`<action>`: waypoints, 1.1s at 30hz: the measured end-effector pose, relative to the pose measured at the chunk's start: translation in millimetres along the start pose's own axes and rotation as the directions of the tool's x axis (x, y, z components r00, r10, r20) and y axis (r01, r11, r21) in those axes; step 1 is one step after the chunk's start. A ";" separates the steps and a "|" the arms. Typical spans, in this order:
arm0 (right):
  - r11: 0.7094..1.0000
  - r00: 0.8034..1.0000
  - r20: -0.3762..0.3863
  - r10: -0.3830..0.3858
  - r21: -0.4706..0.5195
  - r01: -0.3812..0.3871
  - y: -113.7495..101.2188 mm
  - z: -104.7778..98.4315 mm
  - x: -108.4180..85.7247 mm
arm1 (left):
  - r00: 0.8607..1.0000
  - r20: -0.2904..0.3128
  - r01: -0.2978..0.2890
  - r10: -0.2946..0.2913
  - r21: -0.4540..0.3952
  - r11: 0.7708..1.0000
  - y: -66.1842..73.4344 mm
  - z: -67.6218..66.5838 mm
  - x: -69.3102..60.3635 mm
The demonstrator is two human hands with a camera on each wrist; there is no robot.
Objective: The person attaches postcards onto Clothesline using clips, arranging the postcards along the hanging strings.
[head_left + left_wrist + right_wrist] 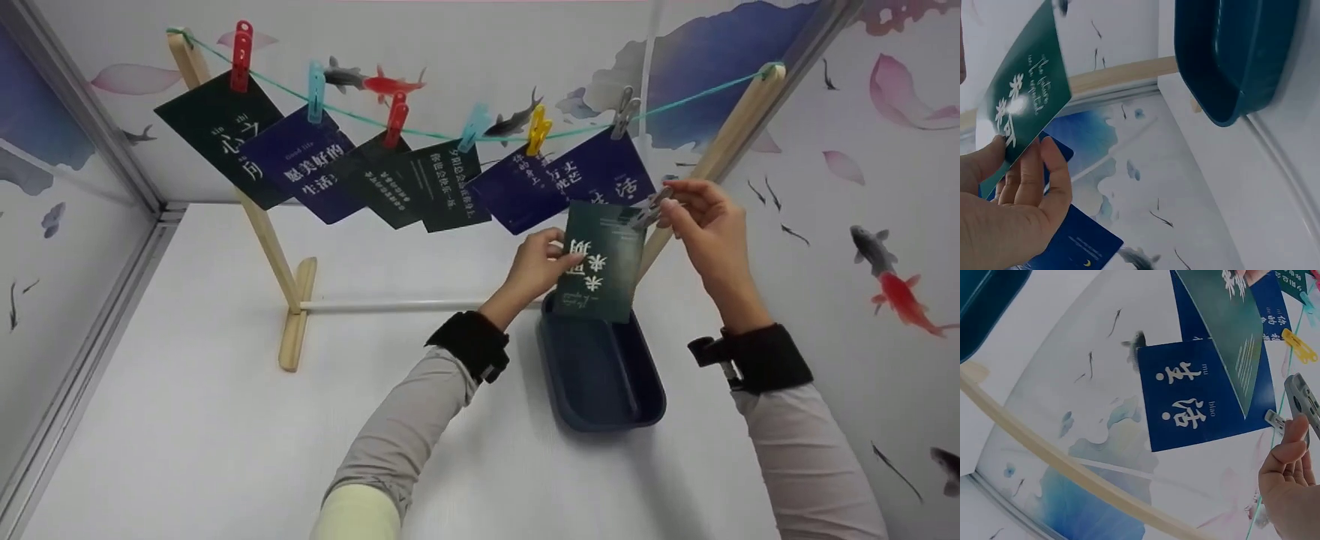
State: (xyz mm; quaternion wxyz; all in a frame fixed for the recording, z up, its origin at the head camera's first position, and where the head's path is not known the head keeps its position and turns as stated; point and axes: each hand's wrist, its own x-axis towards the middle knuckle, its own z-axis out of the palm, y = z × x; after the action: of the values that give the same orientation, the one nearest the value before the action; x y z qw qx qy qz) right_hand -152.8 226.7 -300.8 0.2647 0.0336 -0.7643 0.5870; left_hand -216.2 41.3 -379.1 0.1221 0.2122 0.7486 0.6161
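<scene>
In the head view my left hand (pixel 536 266) pinches a dark green card (pixel 604 259) with white lettering between thumb and fingers. The left wrist view shows the thumb on the printed face of this card (pixel 1027 90). A grey clothespin (pixel 651 208) is pinched by my right hand (pixel 709 236) at the card's upper right corner. In the right wrist view, a gap shows between this clothespin (pixel 1304 402) and the card. Just behind hangs a blue card (pixel 611 165), held on the green string (pixel 697 96) by another grey clothespin (pixel 624 112).
Several green and blue cards hang from the string, on red, light blue and yellow clothespins (pixel 538 129). Wooden posts (pixel 739 120) hold the string at both ends. Below the hands stands a dark blue bin (pixel 600 420), near a white rod (pixel 405 305) along the base.
</scene>
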 end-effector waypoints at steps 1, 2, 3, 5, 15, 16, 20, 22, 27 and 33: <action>1.000 1.000 -0.007 -0.018 -0.010 0.018 -3.9 0.0 0.9 | 1.000 -0.015 -0.024 0.025 0.066 0.998 3.9 2.8 1.9; 0.999 0.999 -0.013 -0.034 -0.013 0.034 -7.8 0.0 1.4 | 0.998 -0.018 -0.052 0.054 0.120 0.991 6.7 4.9 3.4; 0.999 0.999 -0.021 -0.048 -0.010 0.047 -11.3 -0.1 1.5 | 0.996 -0.017 -0.084 0.088 0.173 0.981 8.7 6.4 4.3; 0.998 0.997 -0.032 -0.068 -0.021 0.067 -16.1 -0.9 1.0 | 0.985 0.004 -0.165 0.171 0.286 0.944 10.6 7.1 4.7; 0.989 0.995 -0.072 -0.073 -0.136 0.062 -19.7 -12.2 -3.3 | 0.854 0.446 -0.394 0.268 0.219 0.893 5.1 -5.1 -1.1; 0.988 0.994 -0.078 -0.071 -0.144 0.059 -20.0 -13.5 -3.3 | 0.839 0.490 -0.394 0.238 0.243 0.887 5.1 -4.5 -1.1; 0.990 0.992 -0.096 -0.075 -0.129 0.063 -22.7 -17.0 -0.4 | 0.816 0.540 -0.416 0.205 0.303 0.858 5.9 3.9 2.0; 0.989 0.991 -0.098 -0.090 -0.127 0.077 -24.6 -18.2 2.4 | 0.865 0.447 -0.381 0.229 0.288 0.878 7.8 8.7 4.6; 0.980 0.984 -0.101 -0.146 -0.151 0.130 -31.4 -22.2 14.8 | 0.934 0.089 -0.357 0.345 0.226 0.906 23.7 16.6 14.9; 0.983 0.978 -0.159 -0.135 -0.142 0.113 -43.2 -30.1 37.4 | 0.849 0.293 -0.527 0.439 0.516 0.675 49.2 18.6 25.9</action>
State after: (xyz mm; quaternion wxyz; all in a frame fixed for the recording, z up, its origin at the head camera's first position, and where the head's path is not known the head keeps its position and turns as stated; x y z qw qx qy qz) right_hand -158.2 250.6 -241.1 0.3659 0.0141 -0.7730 0.5181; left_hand -222.4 77.1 -333.0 -0.0621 0.4736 0.8052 0.3513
